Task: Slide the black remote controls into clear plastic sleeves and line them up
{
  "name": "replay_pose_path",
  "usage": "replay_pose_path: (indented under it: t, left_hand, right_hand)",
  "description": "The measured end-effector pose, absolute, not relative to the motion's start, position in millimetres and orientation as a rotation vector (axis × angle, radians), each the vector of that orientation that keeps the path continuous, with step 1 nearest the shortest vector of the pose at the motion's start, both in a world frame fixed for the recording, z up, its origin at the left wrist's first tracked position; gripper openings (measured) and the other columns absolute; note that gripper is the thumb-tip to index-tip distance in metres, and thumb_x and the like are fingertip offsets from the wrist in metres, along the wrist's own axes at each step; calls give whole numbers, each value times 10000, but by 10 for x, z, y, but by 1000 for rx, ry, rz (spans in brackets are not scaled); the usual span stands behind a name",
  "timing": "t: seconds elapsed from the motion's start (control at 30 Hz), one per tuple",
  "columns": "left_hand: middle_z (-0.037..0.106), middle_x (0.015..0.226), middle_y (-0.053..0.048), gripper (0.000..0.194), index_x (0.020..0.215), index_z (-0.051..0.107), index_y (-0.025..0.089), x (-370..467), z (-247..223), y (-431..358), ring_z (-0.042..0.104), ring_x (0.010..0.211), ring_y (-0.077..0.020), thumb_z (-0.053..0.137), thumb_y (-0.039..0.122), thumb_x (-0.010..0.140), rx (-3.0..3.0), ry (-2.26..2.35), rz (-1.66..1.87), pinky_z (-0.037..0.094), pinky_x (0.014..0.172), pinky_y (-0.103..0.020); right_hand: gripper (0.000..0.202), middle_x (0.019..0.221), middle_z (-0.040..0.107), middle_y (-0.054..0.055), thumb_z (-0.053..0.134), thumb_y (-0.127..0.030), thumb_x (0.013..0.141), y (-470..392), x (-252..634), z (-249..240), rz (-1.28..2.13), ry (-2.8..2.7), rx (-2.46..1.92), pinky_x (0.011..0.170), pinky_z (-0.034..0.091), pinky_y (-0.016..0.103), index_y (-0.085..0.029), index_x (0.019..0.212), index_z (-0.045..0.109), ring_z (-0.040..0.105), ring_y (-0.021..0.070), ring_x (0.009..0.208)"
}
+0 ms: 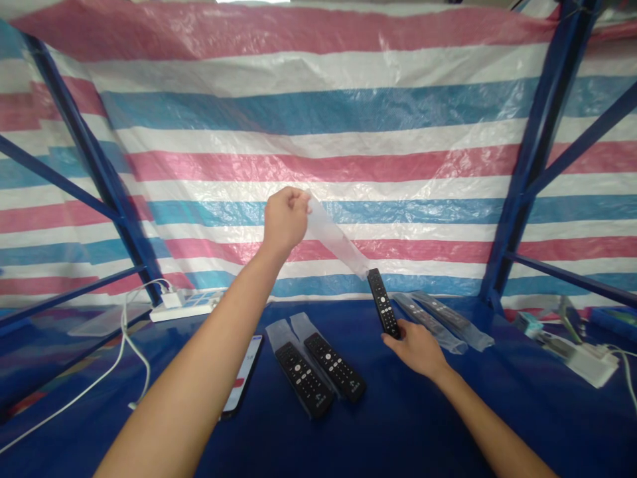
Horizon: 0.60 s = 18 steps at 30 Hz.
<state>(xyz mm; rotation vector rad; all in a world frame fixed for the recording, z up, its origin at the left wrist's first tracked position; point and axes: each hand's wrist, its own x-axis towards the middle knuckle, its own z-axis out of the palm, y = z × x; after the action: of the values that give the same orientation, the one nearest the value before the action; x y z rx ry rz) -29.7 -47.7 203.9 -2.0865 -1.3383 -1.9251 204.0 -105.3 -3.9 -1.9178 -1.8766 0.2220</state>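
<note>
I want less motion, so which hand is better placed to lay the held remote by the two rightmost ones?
Probably your right hand: it holds the remote near the rightmost two remotes. Your left hand is farther off, raised, pinching the plastic sleeve.

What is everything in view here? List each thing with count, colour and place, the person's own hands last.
Remotes: five, black, one held, two mid-table, two further right
Sleeves: five, cloudy clear, one held up, one with each lying remote
Phone: one, dark-edged with lit screen, left of the middle remotes
Power strip: one, white, back left
Charger: one, white, on the power strip
Cables: several, white, left and far right
Block: one, white, far right
Table: one, blue, beneath
Frame: one, blue, both sides
Sheeting: count unclear, red-white-blue striped, behind
Left hand: one, bare, centre, pinching the raised sleeve
Right hand: one, bare, right of centre, holding a remote
</note>
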Motion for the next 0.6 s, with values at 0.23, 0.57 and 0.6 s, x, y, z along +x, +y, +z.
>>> replay_pose_path:
  t: [0.23, 0.57, 0.6]
  left_hand:
    - [586, 581, -16, 238, 614, 560, 153, -319, 856, -16, 584, 614, -146, 456, 216, 819, -2430, -2063, -1154, 452, 617, -238]
    - [674, 1006, -120, 212, 913, 638, 163, -300, 85, -6, 624, 984, -243, 431, 181, 869, -2444, -2076, -324, 454, 796, -307]
    - [674, 1009, -115, 212, 914, 637, 167, -304, 82, 5, 622, 992, -241, 431, 182, 870, -2449, -2063, -285, 453, 800, -303]
  right_hand:
    - [274, 667, 610, 16, 509, -460, 795, -1020, 2336, 89, 196, -1750, -1870, 549, 313, 253, -208, 700, 561, 569, 174, 627]
    - [211, 595, 616, 10, 565, -374, 728, -1294, 1864, 92, 320, -2097, -1806, 497, 215, 253, -203, 603, 564, 537, 141, 551]
    - [201, 591, 622, 13, 568, -364, 717, -1307, 1839, 85, 337, -2128, -1810, 495, 213, 255, -203, 598, 573, 549, 146, 557]
